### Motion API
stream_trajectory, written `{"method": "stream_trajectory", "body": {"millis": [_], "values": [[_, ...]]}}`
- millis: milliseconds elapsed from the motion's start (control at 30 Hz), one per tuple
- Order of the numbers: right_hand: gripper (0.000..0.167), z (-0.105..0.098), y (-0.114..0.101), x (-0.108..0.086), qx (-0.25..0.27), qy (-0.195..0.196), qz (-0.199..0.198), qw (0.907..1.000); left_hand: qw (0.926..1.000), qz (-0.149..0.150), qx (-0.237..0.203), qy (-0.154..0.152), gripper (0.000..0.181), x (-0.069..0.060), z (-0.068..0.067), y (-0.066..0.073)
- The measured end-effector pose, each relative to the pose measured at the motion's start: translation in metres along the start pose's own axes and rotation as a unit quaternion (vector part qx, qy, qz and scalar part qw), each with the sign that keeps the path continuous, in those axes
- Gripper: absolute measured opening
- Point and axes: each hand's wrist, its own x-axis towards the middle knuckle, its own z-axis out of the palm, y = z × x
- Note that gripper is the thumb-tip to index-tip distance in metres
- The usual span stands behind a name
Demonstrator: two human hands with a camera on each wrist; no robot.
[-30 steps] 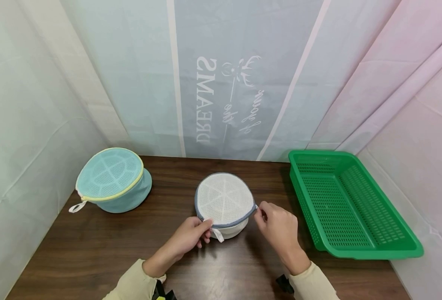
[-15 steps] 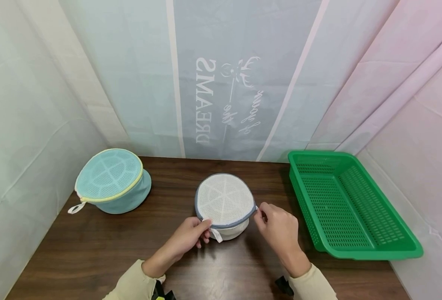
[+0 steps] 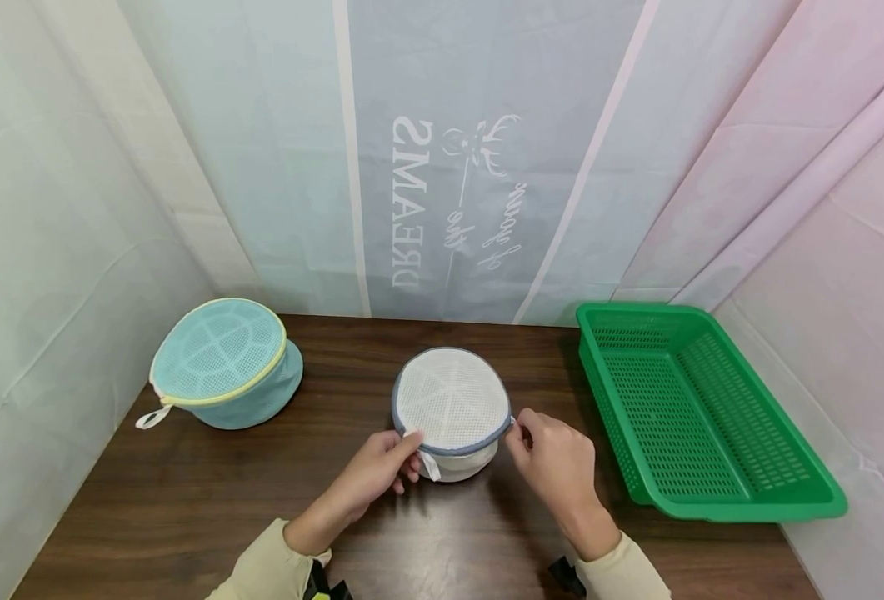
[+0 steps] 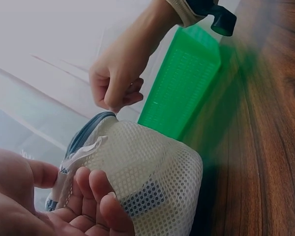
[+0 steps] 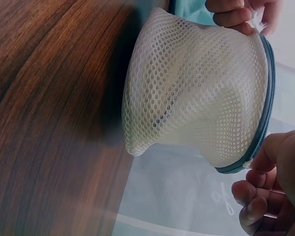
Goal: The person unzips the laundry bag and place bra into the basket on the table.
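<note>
A white mesh laundry bag (image 3: pixel 452 396) with a blue-grey zipper rim stands on the brown table in the middle of the head view. At its front left rim my left hand (image 3: pixel 380 468) pinches the edge beside a white loop tab (image 3: pixel 430 467). My right hand (image 3: pixel 559 458) pinches the small zipper pull at the right side of the rim, its fingertips covering most of it. Through the mesh side a dark patch (image 4: pixel 142 199) shows in the left wrist view; what it is cannot be told. The zipper (image 5: pixel 268 105) looks closed along the stretch seen from the right wrist.
A light blue mesh laundry bag (image 3: pixel 220 350) with a yellow rim stands at the left, its white loop hanging over the table. On the right is a green plastic basket (image 3: pixel 640 475) with slotted walls. Fabric curtains (image 3: pixel 479 50) enclose the back and sides.
Very little differs. The right hand's fingertips and the zipper pull have shifted slightly toward the person, and the white loop tab has swung a little left. Both hands keep their hold.
</note>
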Motion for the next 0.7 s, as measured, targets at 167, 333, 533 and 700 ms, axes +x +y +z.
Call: {"method": "stream_trajectory", "body": {"millis": [167, 333, 533, 700], "values": [[0.036, -0.0004, -0.0004, -0.0012, 0.000, -0.002, 0.004, 1.0000, 0.9999, 0.014, -0.002, 0.001, 0.029, 0.0026, -0.0010, -0.0004], [0.035, -0.0005, -0.0014, -0.0022, 0.001, -0.001, 0.007, 1.0000, 0.9998, 0.020, -0.003, 0.003, 0.027, 0.0033, -0.0023, 0.0003], [0.032, -0.0007, -0.0040, -0.0039, 0.009, -0.002, 0.016, 0.9998, 0.9998, 0.018, -0.007, 0.003, 0.031, 0.0023, -0.0021, 0.0013], [0.031, -0.0032, -0.0075, -0.0051, 0.014, -0.004, 0.015, 0.9998, 0.9998, 0.011, -0.007, 0.012, 0.037, 0.0016, -0.0011, 0.0021]]}}
